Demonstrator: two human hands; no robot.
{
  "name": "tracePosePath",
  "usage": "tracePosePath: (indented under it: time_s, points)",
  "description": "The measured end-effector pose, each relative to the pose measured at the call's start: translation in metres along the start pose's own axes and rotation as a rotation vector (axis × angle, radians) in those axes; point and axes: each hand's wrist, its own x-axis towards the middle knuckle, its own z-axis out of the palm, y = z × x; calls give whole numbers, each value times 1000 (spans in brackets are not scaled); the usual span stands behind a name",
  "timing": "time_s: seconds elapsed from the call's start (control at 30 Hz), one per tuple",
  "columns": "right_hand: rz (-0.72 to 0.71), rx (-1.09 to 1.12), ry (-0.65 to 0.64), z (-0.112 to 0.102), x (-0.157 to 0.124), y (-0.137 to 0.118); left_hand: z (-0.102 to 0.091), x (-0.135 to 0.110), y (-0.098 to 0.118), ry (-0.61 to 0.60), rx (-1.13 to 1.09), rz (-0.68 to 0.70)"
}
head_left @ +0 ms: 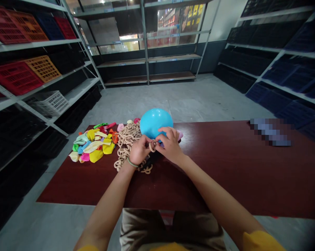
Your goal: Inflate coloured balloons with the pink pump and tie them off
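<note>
Nearest the camera are the person's lap, covered in khaki cloth (173, 230), and two bare forearms reaching forward from yellow sleeves (260, 242) to a dark red table (225, 177). A pale green band (132, 162) circles the left wrist.

The left hand (140, 150) and right hand (170, 144) are raised close together above the table, fingers curled, pinching a single pale tan ring (152, 146) between them. The ring's material cannot be determined. A chain of pale tan rings (127, 146) lies heaped directly under and beside the left hand, its links too tangled to count.

Directly beyond the hands stands one inflated blue balloon (156, 123), touching the right hand's fingers. Left of the chain lies a pile of uninflated balloons (93, 146) in mixed colours, overlapping and not countable exactly. A blurred object (271, 131) lies well to the right, near the far table edge.

Around the table, metal shelving (147, 66) stands ahead. Left-hand shelves hold at least six red, orange and navy crates (16, 78) and one white basket (51, 103). Right-hand shelves hold dark blue crates (296, 76).
</note>
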Motion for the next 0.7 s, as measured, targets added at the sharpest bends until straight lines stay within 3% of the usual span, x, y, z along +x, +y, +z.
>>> tracePosePath:
  time_s: [0.13, 0.27, 0.47, 0.7]
  points:
    - [13, 12, 49, 1, 0, -4, -3, 1, -4, 30, 147, 185]
    - [-13, 2, 74, 3, -2, -7, 0, 0, -7, 93, 200, 287]
    - [-11, 110, 108, -1, -1, -10, 0, 3, -6, 212, 268, 333]
    - [36, 181, 146, -8, 4, -5, -3, 2, -6, 228, 254, 334]
